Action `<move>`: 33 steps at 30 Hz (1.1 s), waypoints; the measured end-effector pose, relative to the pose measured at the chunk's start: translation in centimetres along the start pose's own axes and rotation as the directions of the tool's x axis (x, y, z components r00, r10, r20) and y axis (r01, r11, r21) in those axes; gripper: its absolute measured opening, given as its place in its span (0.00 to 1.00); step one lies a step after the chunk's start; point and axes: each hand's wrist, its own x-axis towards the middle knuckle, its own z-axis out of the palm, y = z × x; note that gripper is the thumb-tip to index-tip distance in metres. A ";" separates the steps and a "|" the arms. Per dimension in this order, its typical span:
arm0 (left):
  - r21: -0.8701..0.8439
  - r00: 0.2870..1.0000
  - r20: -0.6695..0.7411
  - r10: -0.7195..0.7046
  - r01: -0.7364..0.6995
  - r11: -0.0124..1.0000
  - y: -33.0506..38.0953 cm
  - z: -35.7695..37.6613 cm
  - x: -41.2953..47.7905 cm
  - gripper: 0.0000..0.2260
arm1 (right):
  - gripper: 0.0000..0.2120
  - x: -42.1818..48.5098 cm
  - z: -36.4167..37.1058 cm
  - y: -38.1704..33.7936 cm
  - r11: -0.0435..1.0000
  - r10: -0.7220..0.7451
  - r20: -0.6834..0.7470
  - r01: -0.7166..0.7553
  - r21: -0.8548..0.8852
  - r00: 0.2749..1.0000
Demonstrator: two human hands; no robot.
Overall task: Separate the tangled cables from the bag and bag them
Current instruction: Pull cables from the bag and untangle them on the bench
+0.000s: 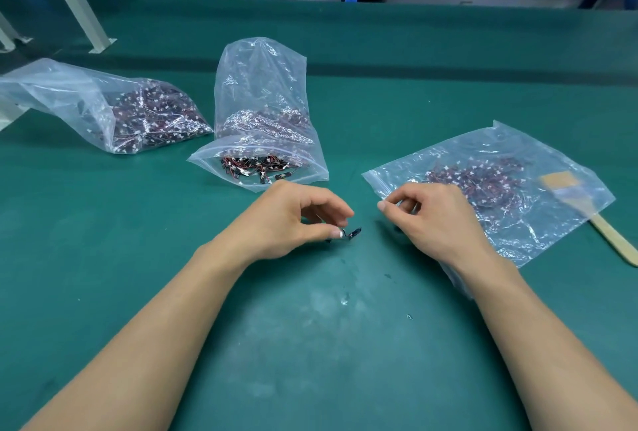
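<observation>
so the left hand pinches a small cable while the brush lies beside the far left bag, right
Not quite. The left hand does pinch a small cable, but the brush lies at the far right, its head overlapping the right bag, nowhere near the left bag. The head view shows it.

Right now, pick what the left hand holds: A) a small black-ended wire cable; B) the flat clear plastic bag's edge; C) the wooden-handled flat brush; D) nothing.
A: the left hand pinches the small black-ended wire cable, while the right hand pinches the flat clear plastic bag.
</observation>
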 end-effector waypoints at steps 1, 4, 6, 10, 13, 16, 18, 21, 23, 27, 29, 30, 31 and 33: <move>0.018 1.000 0.009 0.001 -0.002 1.000 0.1 -0.3 -0.1 0.14 | 0.08 0.0 0.0 0.0 1.000 -0.001 0.000 0.001 -0.001 1.000; 0.092 0.999 -0.041 0.013 -0.009 0.996 -0.1 -1.3 -0.3 0.15 | 0.08 0.0 0.0 -0.1 1.000 -0.001 -0.004 0.001 0.001 1.000; 0.155 0.987 -0.160 0.020 0.005 0.988 -0.7 -2.2 -0.3 0.12 | 0.08 0.0 0.0 -0.1 1.000 0.000 -0.002 0.000 0.003 1.000; 0.467 0.907 -0.421 0.034 0.184 0.865 -2.7 -3.9 0.1 0.08 | 0.07 -0.1 0.0 0.0 1.000 0.005 0.001 -0.005 0.005 1.000; 0.578 0.903 -0.429 0.020 0.257 0.774 -3.7 -4.3 0.7 0.09 | 0.07 0.0 0.0 0.0 1.000 0.008 0.005 -0.008 0.004 1.000; 0.619 0.914 -0.406 0.011 0.267 0.738 -3.9 -4.0 1.4 0.09 | 0.07 0.0 0.0 0.0 1.000 0.009 0.012 -0.009 0.012 1.000; 0.642 0.922 -0.388 -0.002 0.272 0.717 -4.0 -3.7 1.7 0.10 | 0.07 0.0 0.0 0.0 1.000 0.005 0.012 -0.005 0.008 1.000; 0.685 0.928 -0.372 0.023 0.257 0.682 -4.1 -3.6 1.9 0.10 | 0.07 0.0 0.1 0.1 1.000 0.004 0.010 -0.004 0.009 1.000; 0.708 0.933 -0.360 0.029 0.252 0.659 -4.1 -3.6 2.1 0.10 | 0.08 0.0 0.1 0.1 1.000 0.004 0.009 -0.004 0.012 1.000; 0.721 0.939 -0.344 -0.019 0.277 0.635 -4.0 -3.6 2.3 0.09 | 0.08 0.0 0.1 0.1 1.000 0.008 0.008 -0.008 0.020 1.000; 0.716 0.937 -0.349 -0.024 0.283 0.639 -4.0 -3.6 2.3 0.08 | 0.08 0.0 0.2 0.2 1.000 0.010 0.010 -0.010 0.022 1.000; 0.712 0.936 -0.351 -0.026 0.285 0.642 -4.0 -3.6 2.3 0.07 | 0.07 0.0 0.2 0.1 1.000 0.011 0.010 -0.011 0.021 1.000; 0.711 0.935 -0.352 -0.029 0.287 0.642 -3.9 -3.5 2.3 0.07 | 0.07 0.0 0.2 0.1 1.000 0.012 0.008 -0.012 0.020 1.000; 0.712 0.934 -0.354 -0.034 0.293 0.639 -3.7 -3.6 2.2 0.07 | 0.07 0.0 0.2 0.1 1.000 0.014 0.004 -0.014 0.019 1.000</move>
